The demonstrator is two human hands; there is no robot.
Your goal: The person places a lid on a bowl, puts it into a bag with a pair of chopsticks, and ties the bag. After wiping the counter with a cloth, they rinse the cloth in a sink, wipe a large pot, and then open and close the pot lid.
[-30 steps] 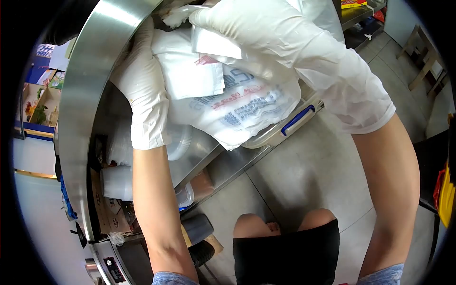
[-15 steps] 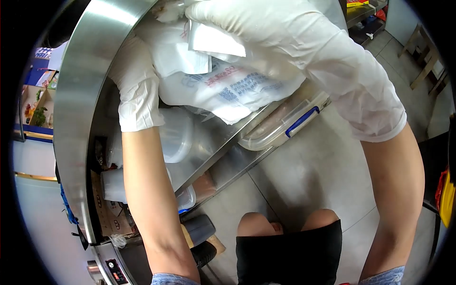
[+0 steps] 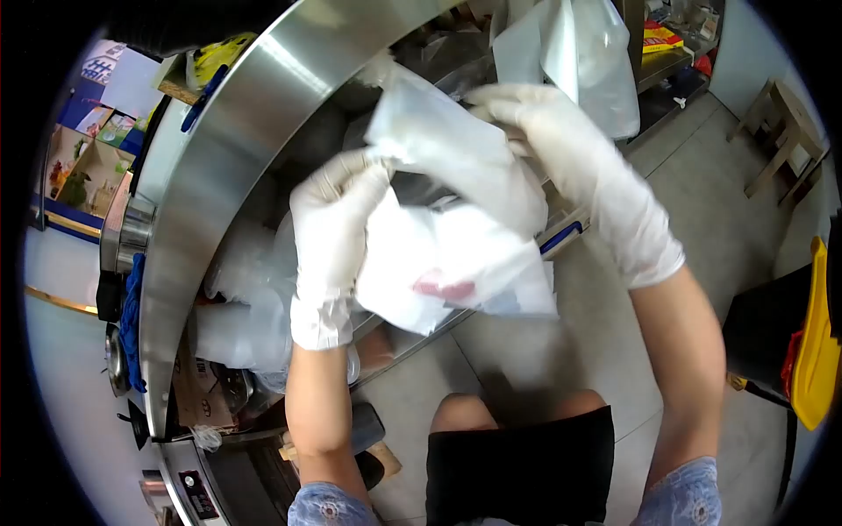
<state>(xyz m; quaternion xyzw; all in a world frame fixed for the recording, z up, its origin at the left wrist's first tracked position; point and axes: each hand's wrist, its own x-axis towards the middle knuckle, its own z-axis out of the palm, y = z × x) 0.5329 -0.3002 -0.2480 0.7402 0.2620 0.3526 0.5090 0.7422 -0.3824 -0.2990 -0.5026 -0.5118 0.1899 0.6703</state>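
Note:
A white translucent plastic bag [image 3: 438, 254] with a blurred reddish print hangs in front of me, below the steel counter's edge. Gloved in white, my left hand [image 3: 338, 197] pinches the bag's upper left corner between thumb and fingers. My right hand [image 3: 548, 131], also gloved, is at the bag's upper right side; its fingers are partly bent and blurred, and its contact with the bag is unclear. More translucent bags [image 3: 583, 61] hang behind my right hand.
A curved steel counter edge [image 3: 206, 131] runs along the left. Beneath it are clear plastic tubs [image 3: 254, 329] and a cardboard box [image 3: 197, 386]. A wooden stool [image 3: 776, 131] stands at the upper right, and a yellow object [image 3: 811, 342] is at the right edge.
Both hands have come out from the shelf under the counter, with a bag now spread in front of me. The view has shifted, showing more of the counter's outer side.

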